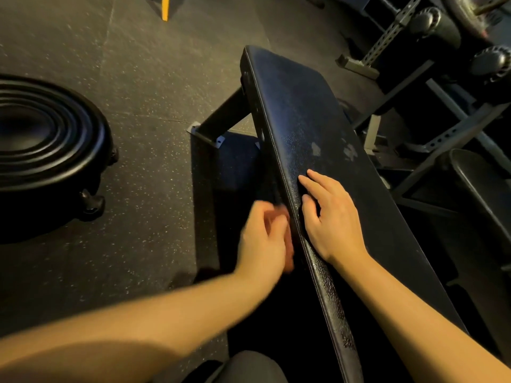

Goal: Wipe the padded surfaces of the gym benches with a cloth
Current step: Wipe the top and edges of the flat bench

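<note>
At bottom centre, a grey-clad knee [249, 366]. Just above, mid-frame, left hand [264, 239] motion-blurred, pressed against the left side edge of the bench pad [301, 111], fingers seemingly curled; impossible to tell whether gripping anything. Beside it, right hand [331, 217] lying palm-down on the pad's top near that same edge, fingers straight and slightly spread, gripping nothing. Bench pad black, running diagonally from lower right to upper centre, pale scuffs [316, 149] just beyond the right fingertips. Below its far end, metal bench leg [221, 117] on speckled rubber floor [138, 78]. At left, black ribbed round object [49, 134]. In the upper right, perforated steel frame [387, 37] and foam rollers [492, 64].
</note>
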A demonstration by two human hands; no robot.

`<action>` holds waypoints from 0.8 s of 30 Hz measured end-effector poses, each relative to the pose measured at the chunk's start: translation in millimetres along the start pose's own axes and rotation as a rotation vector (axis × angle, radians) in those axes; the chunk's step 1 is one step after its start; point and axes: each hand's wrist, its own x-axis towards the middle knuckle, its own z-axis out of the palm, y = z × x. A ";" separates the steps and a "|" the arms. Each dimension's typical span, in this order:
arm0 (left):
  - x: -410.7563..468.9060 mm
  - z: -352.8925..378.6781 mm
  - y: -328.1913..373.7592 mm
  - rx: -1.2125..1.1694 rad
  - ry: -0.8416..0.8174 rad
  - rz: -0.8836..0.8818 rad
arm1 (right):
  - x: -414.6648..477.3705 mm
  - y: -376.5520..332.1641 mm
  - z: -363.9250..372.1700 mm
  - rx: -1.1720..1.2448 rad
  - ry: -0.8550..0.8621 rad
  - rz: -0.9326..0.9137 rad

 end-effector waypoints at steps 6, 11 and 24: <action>73.3 -0.5 28.0 0.125 0.105 0.079 | -0.6 -0.5 -0.5 0.009 0.009 0.003; 63.8 -0.6 25.4 0.035 0.111 0.031 | 1.1 0.3 -0.6 0.027 0.002 0.009; 59.9 -21.6 17.2 0.093 -0.006 0.034 | 0.6 -0.7 -2.0 0.064 0.002 0.030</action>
